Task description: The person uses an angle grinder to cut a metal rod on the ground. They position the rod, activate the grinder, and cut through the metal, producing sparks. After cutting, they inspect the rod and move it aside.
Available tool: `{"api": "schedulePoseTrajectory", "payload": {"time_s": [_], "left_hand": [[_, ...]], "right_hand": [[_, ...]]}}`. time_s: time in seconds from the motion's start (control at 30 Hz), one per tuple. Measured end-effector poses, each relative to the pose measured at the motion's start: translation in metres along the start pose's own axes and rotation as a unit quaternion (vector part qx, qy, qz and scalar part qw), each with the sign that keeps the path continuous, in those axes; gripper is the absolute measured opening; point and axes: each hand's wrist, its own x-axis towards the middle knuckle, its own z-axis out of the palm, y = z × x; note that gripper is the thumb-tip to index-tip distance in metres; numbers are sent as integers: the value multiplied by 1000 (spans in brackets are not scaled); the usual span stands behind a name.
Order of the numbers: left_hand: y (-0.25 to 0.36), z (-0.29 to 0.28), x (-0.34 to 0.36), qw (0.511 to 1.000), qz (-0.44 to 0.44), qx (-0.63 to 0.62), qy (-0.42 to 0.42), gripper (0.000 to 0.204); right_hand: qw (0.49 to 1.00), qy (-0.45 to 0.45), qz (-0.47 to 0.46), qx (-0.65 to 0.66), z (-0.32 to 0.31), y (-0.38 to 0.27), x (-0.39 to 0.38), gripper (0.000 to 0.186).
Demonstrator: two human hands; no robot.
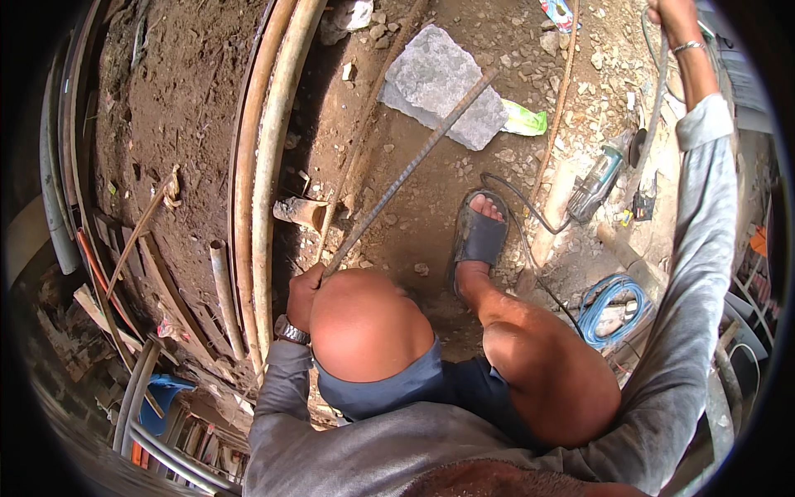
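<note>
"What did your left hand [303, 295] have hold of?"

"A long, straight, ribbed bar of grey-brown steel [410, 163]. My fingers were closed round its near end, just beside my bare left knee [368, 323]. From there the bar slanted forward and to the right, its far end lying over a rough, flat-faced slab of grey stone [439, 76]."

"And your right hand [673, 15]?"

"That was stretched far ahead and out to the right, well apart from the left one and cut off by the edge of my view. I couldn't tell whether it gripped anything."

"What lay nearer you than that?"

"On the stony brown ground [406, 236], an angle grinder with a teal and silver body [600, 180], its thin black cable [553, 231] looping leftward. Closer to me still, a coil of light-blue line [590, 317]. A bright green wrapper [526, 120] lay at the slab's right edge."
</note>
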Motion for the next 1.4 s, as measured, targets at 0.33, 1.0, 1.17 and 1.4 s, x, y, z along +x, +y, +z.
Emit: {"api": "schedulePoseTrajectory", "payload": {"time_s": [0.33, 1.0, 1.17, 1.4], "left_hand": [[-3, 0, 54, 997, -53, -57, 0, 31], [197, -88, 299, 957, 258, -38, 126, 32], [129, -97, 239, 965, 231, 103, 70, 32], [108, -60, 220, 970, 187, 149, -42, 34]], "right_hand": [[971, -40, 164, 172, 38, 65, -199, 31], [936, 40, -27, 348, -6, -42, -222, 31], [902, -50, -1, 429, 14, -41, -206, 28], [896, 43, 124, 425, 106, 25, -208, 23]]}}
